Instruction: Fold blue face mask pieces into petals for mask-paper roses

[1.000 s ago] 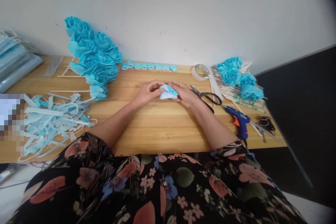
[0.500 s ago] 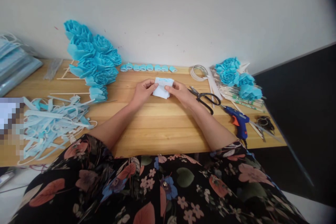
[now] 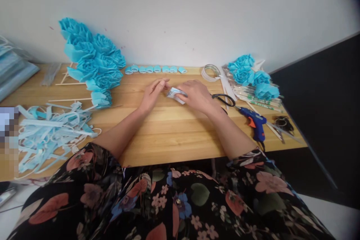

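Observation:
Both my hands rest on a wooden table (image 3: 168, 131) near its middle. My right hand (image 3: 198, 96) lies palm down, its fingers closed over a small folded piece of pale blue fabric (image 3: 174, 93) that it presses to the tabletop. My left hand (image 3: 153, 93) is just left of the piece, fingers together and stretched out, their tips close to its edge; I cannot tell if they touch it. A row of small blue rolled pieces (image 3: 155, 69) lies along the wall behind my hands.
A heap of blue fabric roses on sticks (image 3: 91, 62) is at the back left, more roses (image 3: 253, 77) at the back right. Black scissors (image 3: 225, 100), a blue glue gun (image 3: 256, 123) and a tape roll (image 3: 209, 72) lie right. Cut strips (image 3: 53, 129) pile at left.
The piece was held up between both hands, opened out flat; now my right hand has folded it down onto the table and my left hand has let go of it.

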Demonstrator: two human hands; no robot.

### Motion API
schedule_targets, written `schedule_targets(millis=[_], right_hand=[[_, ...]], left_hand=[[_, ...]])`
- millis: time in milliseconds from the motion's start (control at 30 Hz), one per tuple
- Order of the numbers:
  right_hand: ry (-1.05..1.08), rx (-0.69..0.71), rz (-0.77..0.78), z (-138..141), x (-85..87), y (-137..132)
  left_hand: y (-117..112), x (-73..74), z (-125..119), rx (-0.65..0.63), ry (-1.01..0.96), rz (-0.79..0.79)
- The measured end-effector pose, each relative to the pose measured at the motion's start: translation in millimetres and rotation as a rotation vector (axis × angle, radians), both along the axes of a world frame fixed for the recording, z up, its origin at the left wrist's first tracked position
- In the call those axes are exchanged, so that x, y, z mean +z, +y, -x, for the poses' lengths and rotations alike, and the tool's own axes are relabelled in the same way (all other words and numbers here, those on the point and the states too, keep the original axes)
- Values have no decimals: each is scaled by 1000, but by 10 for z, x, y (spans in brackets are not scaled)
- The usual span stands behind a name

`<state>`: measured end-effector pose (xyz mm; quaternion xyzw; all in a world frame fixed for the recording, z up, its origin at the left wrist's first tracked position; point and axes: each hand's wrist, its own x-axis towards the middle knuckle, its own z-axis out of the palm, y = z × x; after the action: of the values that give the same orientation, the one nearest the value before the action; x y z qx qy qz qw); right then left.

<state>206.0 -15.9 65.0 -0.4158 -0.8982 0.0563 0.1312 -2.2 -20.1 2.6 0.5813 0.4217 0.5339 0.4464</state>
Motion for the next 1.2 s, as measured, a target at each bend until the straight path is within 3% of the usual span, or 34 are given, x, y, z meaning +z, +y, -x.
schedule_targets(millis=[100, 233, 333, 500, 733, 1033, 1200], right_hand=[[10, -46, 50, 32, -63, 19], [330, -169, 180, 24, -120, 68], [524, -196, 309, 38, -155, 80], [672, -139, 442, 62, -237, 103], [837, 14, 666, 34, -358, 232], [1004, -115, 557, 135, -441, 188], [786, -194, 378, 67, -387, 180]], left_hand=[[-15, 33, 0, -43, 26, -49], [25, -9, -26, -139, -7, -51], [53, -45, -53, -132, -9, -24], [39, -19, -50, -58, 4, 45], [104, -44, -63, 60, -285, 88], [75, -72, -107, 12, -283, 111], [38, -24, -107, -10, -186, 78]])
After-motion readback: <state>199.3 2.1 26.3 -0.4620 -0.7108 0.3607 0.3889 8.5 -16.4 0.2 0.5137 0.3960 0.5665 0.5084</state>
